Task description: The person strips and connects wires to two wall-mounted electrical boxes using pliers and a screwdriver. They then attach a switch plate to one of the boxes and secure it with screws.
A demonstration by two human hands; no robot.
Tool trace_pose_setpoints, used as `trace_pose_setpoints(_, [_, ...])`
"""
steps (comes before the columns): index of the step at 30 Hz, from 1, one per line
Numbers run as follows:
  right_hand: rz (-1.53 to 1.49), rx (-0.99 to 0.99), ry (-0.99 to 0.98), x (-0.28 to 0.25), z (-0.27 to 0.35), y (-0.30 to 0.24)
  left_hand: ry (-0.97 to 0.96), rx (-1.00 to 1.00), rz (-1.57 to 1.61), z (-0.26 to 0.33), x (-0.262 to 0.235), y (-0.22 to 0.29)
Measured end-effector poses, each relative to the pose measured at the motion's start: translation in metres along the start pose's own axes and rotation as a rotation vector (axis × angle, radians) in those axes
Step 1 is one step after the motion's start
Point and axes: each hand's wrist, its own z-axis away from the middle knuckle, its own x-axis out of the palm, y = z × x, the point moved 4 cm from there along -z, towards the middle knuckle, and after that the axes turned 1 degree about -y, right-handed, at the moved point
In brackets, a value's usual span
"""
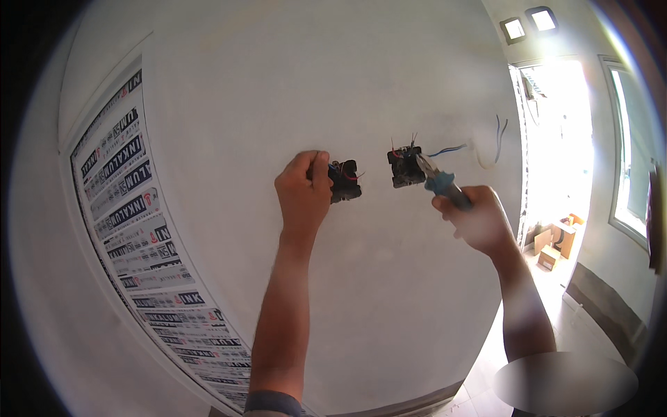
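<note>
A firm backing seems to be given by the pale wall (389, 292), so small and calm movements are enough. By the right hand (483, 219), a pair of pliers (440, 183) with blue and dark handles is grasped; it should be squeezed gently, so that no wire is crushed. The left hand (303, 182) is pinched together at the left edge of the left black box (346, 189) and is best held steady. The nose of the pliers is held at the right side of the right black box (404, 172), which is set in the wall, apart from the other. The blue wire (447, 150), coming out to the right, should be protected from nicks.

The doorway (556, 160) is washed out by glare, and the lower end of the right forearm (526, 320) is hidden by a blurred oval (566, 383). Whether anything is held in the left hand's pinch cannot be told. What is touched by the pliers' tips is too small to make out.
</note>
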Motion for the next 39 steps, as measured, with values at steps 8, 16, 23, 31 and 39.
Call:
trace_pose_setpoints(8, [0.078, -0.133, -0.09, 0.004, 0.0, 0.046, 0.088, -0.281, -0.021, -0.001, -0.002, 0.01])
trace_pose_setpoints(16, [-0.104, 0.012, -0.163, 0.008, 0.002, 0.041, -0.032, -0.053, -0.358, 0.031, 0.01, 0.02])
trace_pose_setpoints(23, [-0.041, -0.118, -0.156, 0.018, -0.014, -0.004, -0.059, -0.323, 0.258, 0.028, 0.008, 0.001])
trace_pose_setpoints(31, [0.356, -0.43, 0.022, 0.045, -0.035, -0.052, -0.004, -0.348, 0.345, 0.024, 0.02, 0.004])
trace_pose_setpoints(39, [0.607, -0.508, 0.19, 0.063, -0.04, -0.071, 0.023, -0.355, 0.39, 0.021, 0.02, 0.004])
